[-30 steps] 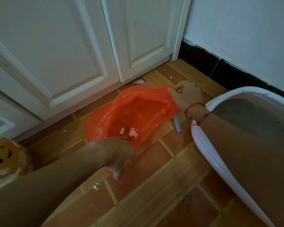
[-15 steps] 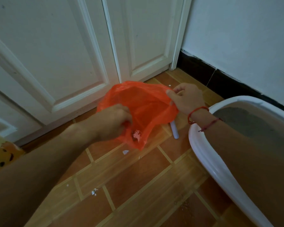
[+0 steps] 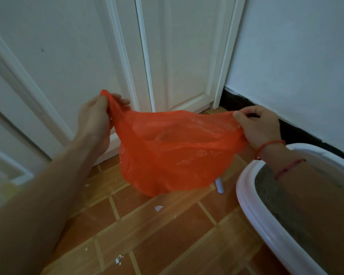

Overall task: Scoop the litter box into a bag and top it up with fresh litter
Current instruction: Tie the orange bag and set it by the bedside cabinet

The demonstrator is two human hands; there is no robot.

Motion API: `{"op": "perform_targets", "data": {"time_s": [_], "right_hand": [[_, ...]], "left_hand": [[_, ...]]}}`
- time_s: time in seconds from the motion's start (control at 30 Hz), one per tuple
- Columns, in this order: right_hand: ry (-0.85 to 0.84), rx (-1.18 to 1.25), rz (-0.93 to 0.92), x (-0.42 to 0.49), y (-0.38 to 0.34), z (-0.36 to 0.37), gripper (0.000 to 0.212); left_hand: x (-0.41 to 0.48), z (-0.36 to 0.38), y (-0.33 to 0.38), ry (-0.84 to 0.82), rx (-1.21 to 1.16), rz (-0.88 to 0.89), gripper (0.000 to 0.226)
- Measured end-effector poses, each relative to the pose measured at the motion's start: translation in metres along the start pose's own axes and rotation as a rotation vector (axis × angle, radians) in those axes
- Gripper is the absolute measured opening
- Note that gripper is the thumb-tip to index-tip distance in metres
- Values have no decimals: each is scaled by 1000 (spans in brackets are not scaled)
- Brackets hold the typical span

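Left hand [image 3: 95, 114] and right hand [image 3: 258, 124] each pinch a side of the orange bag [image 3: 173, 151], stretched above the tile floor [image 3: 167, 235]. Litter box [image 3: 266, 225] sits right, grey litter inside. Likely early: scooping and top-up both remain.

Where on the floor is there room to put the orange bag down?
The widest bare patch is the tiled floor between the left forearm and the litter box, on the near side of the orange bag; only small white scraps dot it. Tighter by the bag's right side, where a white stick lies near the box.
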State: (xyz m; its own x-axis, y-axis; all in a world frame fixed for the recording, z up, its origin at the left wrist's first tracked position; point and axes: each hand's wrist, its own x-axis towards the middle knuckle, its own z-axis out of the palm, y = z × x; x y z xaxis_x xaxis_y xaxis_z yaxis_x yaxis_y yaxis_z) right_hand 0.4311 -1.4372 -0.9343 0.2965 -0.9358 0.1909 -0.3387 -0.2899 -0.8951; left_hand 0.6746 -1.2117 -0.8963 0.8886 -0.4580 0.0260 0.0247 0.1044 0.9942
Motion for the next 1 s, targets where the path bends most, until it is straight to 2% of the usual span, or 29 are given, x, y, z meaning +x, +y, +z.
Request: {"op": "perform_targets", "data": {"time_s": [0.13,0.23,0.3,0.43,0.53,0.57,0.7,0.77,0.87,1.0], "right_hand": [[-195,168,28,-14,-23,3,17],[-324,360,25,-18,-48,-3,12],[-391,452,54,-17,-58,-4,11],[-466,346,59,-26,-57,4,13],[-551,303,52,-35,-53,7,19],[-586,299,58,-36,-52,7,23],[-768,481,196,-35,-49,9,48],[-762,394,136,-35,-49,11,55],[-690,165,-113,-42,-53,15,52],[-618,247,-226,-46,-58,15,49]], "left_hand": [[-13,13,5,-47,-83,-69,61],[-13,25,30,-105,-234,-143,68],[-11,34,47,-141,-245,-155,68],[-24,54,31,-293,60,-158,60],[-37,63,6,-492,116,-193,35],[-41,64,0,-562,128,-187,34],[-56,71,-11,-700,416,-2,32],[-65,78,-12,-751,467,2,28],[-73,87,-12,-723,499,-2,20],[-76,91,-9,-733,423,-46,13]]}}
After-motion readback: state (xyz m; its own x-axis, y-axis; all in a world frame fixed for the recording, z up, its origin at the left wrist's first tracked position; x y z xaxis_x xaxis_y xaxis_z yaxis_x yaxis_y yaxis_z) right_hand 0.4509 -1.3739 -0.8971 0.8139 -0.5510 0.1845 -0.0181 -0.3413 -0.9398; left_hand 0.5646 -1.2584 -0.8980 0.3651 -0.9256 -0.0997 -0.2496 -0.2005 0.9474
